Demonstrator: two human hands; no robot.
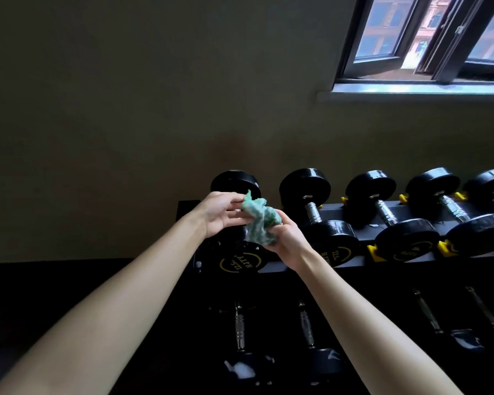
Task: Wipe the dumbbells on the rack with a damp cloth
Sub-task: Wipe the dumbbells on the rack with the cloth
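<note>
Dumbbells [305, 187] are lined up side by side on the top tier of the black rack [340, 212], sitting in yellow cradles [373, 250], handles pointing toward me. They're black with yellow print on the near faces. The green cloth [259, 223] isn't on any of them right now: it's bunched up between both my hands, in the air just over the leftmost dumbbell [236, 181]. My right hand [286, 241] has its fingers curled round the lower part of the wad, holding it from underneath. My left hand [220, 215] is much flatter, fingers nearly straight, thumb and fingertips pinching the cloth's upper left edge. More dumbbells [240, 327] lie on the tier below, pretty dark down there. A window [411, 38] stands open on the wall, up and to the right.
</note>
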